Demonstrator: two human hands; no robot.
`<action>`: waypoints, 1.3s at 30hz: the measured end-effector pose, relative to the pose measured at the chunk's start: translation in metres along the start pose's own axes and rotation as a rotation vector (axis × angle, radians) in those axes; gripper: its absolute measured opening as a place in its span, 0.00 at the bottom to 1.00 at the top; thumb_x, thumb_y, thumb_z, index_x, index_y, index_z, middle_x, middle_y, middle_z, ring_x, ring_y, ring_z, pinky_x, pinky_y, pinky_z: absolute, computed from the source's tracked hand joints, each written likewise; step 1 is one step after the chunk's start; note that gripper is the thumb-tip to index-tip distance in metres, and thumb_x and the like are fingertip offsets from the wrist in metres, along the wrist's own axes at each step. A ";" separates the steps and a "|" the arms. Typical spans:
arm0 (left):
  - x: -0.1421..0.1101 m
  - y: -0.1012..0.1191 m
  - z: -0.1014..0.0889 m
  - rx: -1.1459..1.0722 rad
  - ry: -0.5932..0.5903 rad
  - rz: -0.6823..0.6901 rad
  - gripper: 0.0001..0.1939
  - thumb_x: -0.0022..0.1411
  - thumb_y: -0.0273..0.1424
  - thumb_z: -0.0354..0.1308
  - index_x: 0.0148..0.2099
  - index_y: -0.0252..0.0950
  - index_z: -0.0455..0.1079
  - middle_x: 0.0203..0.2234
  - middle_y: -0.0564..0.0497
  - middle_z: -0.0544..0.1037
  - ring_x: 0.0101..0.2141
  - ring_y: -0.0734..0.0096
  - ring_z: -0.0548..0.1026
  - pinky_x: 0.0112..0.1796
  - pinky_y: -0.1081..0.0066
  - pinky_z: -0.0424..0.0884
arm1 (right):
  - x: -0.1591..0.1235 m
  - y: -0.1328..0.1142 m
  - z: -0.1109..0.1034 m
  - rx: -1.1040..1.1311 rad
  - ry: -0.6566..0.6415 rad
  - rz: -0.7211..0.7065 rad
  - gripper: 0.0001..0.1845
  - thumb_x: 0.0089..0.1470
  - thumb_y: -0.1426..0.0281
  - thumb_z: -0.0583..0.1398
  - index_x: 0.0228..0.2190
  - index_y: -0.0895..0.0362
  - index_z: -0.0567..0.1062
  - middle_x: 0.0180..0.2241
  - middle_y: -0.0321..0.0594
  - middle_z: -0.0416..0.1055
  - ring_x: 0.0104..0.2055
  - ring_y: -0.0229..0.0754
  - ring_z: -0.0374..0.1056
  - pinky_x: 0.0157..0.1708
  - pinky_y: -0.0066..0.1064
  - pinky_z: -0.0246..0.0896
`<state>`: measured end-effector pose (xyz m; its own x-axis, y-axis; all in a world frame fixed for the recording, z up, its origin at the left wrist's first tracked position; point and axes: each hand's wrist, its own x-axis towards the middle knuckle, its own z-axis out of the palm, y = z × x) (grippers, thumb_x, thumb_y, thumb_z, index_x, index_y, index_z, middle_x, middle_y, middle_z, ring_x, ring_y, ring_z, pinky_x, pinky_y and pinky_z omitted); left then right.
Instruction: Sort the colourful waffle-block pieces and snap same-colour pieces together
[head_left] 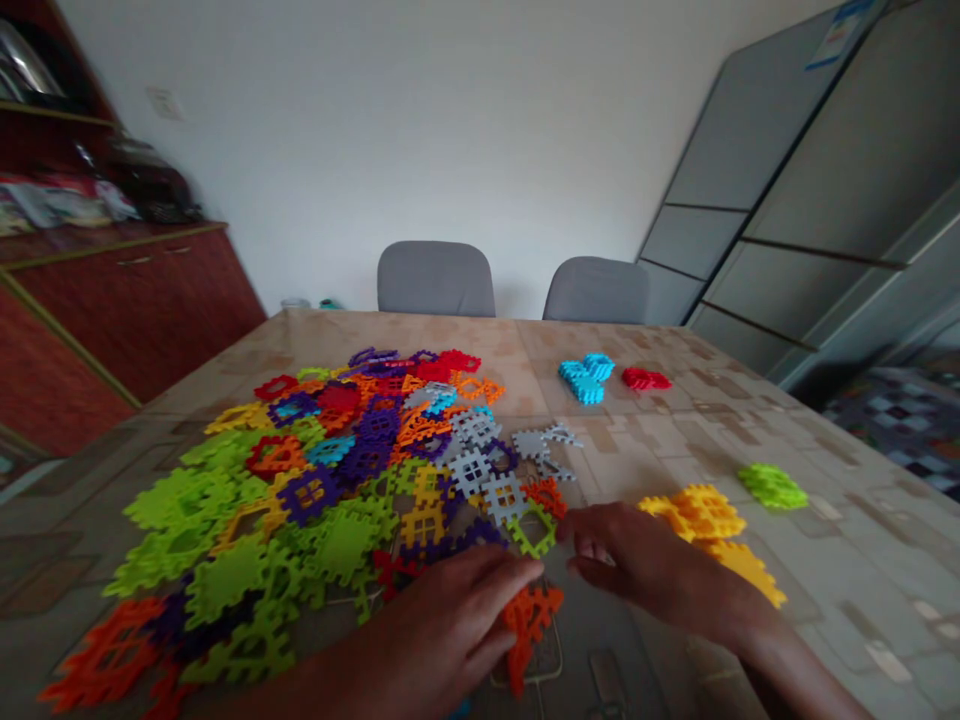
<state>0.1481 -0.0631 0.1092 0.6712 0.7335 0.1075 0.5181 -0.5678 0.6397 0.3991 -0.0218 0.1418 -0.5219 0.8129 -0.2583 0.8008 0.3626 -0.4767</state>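
Note:
My left hand [469, 610] is low in the middle of the view, fingers bent around the edge of orange interlocking plastic tiles [536, 610]. These tiles look tilted, and the fingers partly hide them. To the right, my right hand [626, 550] hovers with thumb and index finger apart and the other fingers curled. Nothing shows between its fingers. Its index tip is near a light-green hollow tile [534, 530], close to an orange-red tile [546, 493]. Grey window-shaped tiles [502, 495] lie just beyond.
A large mixed heap of tiles, including lime-green ones [341, 545] and purple ones [375, 435], covers the table's left side. Separate stacks sit on the right: yellow [709, 512], lime [772, 485], blue [587, 378] and red [646, 379]. Two grey chairs [435, 278] stand behind the table.

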 end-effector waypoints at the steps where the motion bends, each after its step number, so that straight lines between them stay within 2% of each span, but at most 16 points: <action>1: -0.002 -0.004 0.003 0.000 0.012 0.019 0.31 0.60 0.15 0.56 0.62 0.44 0.67 0.54 0.49 0.77 0.52 0.63 0.76 0.54 0.69 0.71 | 0.000 0.002 0.003 0.007 -0.006 -0.008 0.06 0.56 0.73 0.61 0.36 0.55 0.79 0.32 0.38 0.78 0.33 0.42 0.72 0.30 0.28 0.57; 4: -0.005 -0.010 0.005 0.010 0.053 0.061 0.28 0.57 0.13 0.54 0.55 0.43 0.71 0.47 0.50 0.79 0.47 0.65 0.78 0.49 0.73 0.73 | 0.000 0.006 0.013 0.047 -0.035 -0.045 0.09 0.51 0.74 0.64 0.37 0.55 0.78 0.32 0.36 0.78 0.33 0.40 0.71 0.30 0.26 0.57; 8: -0.002 -0.004 0.003 0.034 0.108 0.070 0.33 0.56 0.12 0.51 0.60 0.44 0.68 0.50 0.49 0.78 0.48 0.64 0.77 0.50 0.71 0.73 | 0.003 0.002 0.021 0.065 -0.087 -0.058 0.10 0.48 0.76 0.65 0.35 0.55 0.78 0.32 0.35 0.77 0.32 0.40 0.71 0.29 0.26 0.57; 13: 0.009 0.007 0.016 0.054 -0.036 -0.001 0.37 0.56 0.13 0.53 0.67 0.39 0.62 0.55 0.42 0.76 0.51 0.55 0.76 0.52 0.62 0.74 | 0.004 -0.003 0.016 0.094 -0.079 -0.100 0.07 0.57 0.77 0.59 0.33 0.57 0.78 0.31 0.37 0.77 0.32 0.40 0.70 0.30 0.26 0.58; 16: 0.012 0.006 0.026 -0.066 0.008 -0.014 0.39 0.59 0.17 0.58 0.70 0.42 0.56 0.60 0.45 0.73 0.56 0.58 0.74 0.56 0.64 0.70 | 0.003 0.002 0.011 0.094 -0.049 -0.135 0.10 0.60 0.77 0.56 0.32 0.58 0.77 0.30 0.38 0.77 0.32 0.39 0.70 0.31 0.26 0.58; 18: 0.009 0.003 0.029 -0.136 0.061 -0.045 0.39 0.60 0.19 0.60 0.69 0.46 0.57 0.60 0.48 0.73 0.56 0.62 0.74 0.57 0.66 0.69 | 0.002 0.007 0.008 0.094 -0.061 -0.144 0.10 0.60 0.78 0.56 0.32 0.58 0.77 0.29 0.37 0.76 0.31 0.38 0.69 0.31 0.26 0.58; 20: 0.005 -0.001 0.028 -0.107 0.084 -0.070 0.37 0.60 0.21 0.61 0.68 0.47 0.58 0.60 0.49 0.73 0.56 0.61 0.73 0.57 0.65 0.70 | 0.002 0.009 0.006 0.078 -0.060 -0.125 0.10 0.60 0.77 0.56 0.33 0.58 0.77 0.29 0.37 0.75 0.30 0.39 0.69 0.29 0.26 0.57; 22: 0.002 -0.005 0.026 0.003 0.069 -0.046 0.35 0.60 0.27 0.66 0.67 0.45 0.60 0.61 0.46 0.72 0.58 0.55 0.71 0.58 0.60 0.68 | 0.005 0.010 0.004 0.043 -0.019 -0.081 0.10 0.61 0.76 0.56 0.33 0.58 0.77 0.28 0.37 0.75 0.29 0.39 0.68 0.28 0.26 0.57; 24: 0.000 -0.008 0.026 0.116 0.032 0.048 0.37 0.59 0.40 0.69 0.66 0.42 0.61 0.60 0.44 0.72 0.57 0.50 0.71 0.57 0.57 0.68 | 0.011 0.010 0.003 0.000 0.070 -0.051 0.10 0.61 0.76 0.56 0.34 0.58 0.78 0.30 0.39 0.75 0.31 0.41 0.69 0.30 0.28 0.60; 26: 0.001 -0.009 0.032 0.205 0.016 0.173 0.35 0.61 0.49 0.65 0.65 0.39 0.63 0.58 0.43 0.74 0.54 0.52 0.73 0.54 0.59 0.69 | 0.018 0.011 0.005 -0.056 0.176 -0.034 0.09 0.59 0.76 0.58 0.40 0.58 0.78 0.38 0.44 0.76 0.39 0.45 0.71 0.39 0.32 0.65; 28: 0.002 -0.011 0.040 0.285 0.038 0.270 0.29 0.68 0.51 0.58 0.62 0.38 0.65 0.55 0.44 0.76 0.49 0.57 0.75 0.50 0.62 0.69 | 0.025 0.013 0.007 -0.110 0.225 -0.020 0.16 0.56 0.77 0.60 0.47 0.59 0.76 0.45 0.49 0.74 0.48 0.50 0.70 0.49 0.38 0.65; 30: 0.003 -0.012 0.049 0.329 0.077 0.316 0.25 0.71 0.50 0.54 0.58 0.38 0.67 0.49 0.45 0.78 0.44 0.60 0.75 0.47 0.64 0.68 | 0.029 0.016 0.009 -0.135 0.198 -0.008 0.22 0.54 0.78 0.61 0.51 0.58 0.75 0.48 0.50 0.72 0.51 0.52 0.68 0.52 0.41 0.64; 32: 0.003 -0.012 0.053 0.337 0.091 0.313 0.21 0.72 0.47 0.54 0.56 0.37 0.68 0.44 0.46 0.79 0.40 0.60 0.75 0.44 0.63 0.69 | 0.032 0.017 0.011 -0.136 0.165 -0.012 0.24 0.53 0.79 0.61 0.52 0.57 0.74 0.48 0.49 0.71 0.52 0.51 0.67 0.53 0.41 0.64; 35: 0.001 -0.007 0.049 0.303 0.082 0.270 0.16 0.70 0.36 0.57 0.57 0.38 0.67 0.43 0.47 0.79 0.41 0.59 0.74 0.44 0.63 0.70 | 0.033 0.020 0.014 -0.139 0.161 -0.034 0.25 0.53 0.78 0.60 0.54 0.57 0.73 0.50 0.50 0.70 0.54 0.51 0.66 0.55 0.42 0.63; 39: 0.005 0.003 0.037 0.202 0.056 0.095 0.27 0.60 0.25 0.61 0.61 0.39 0.65 0.51 0.45 0.78 0.50 0.56 0.74 0.55 0.59 0.68 | 0.036 0.024 0.017 -0.129 0.177 -0.045 0.25 0.56 0.76 0.60 0.55 0.60 0.72 0.49 0.52 0.70 0.52 0.51 0.68 0.54 0.41 0.65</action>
<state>0.1724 -0.0751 0.0835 0.6945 0.6896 0.2053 0.5534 -0.6943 0.4601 0.3946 0.0087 0.1061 -0.5078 0.8576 -0.0820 0.8145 0.4469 -0.3699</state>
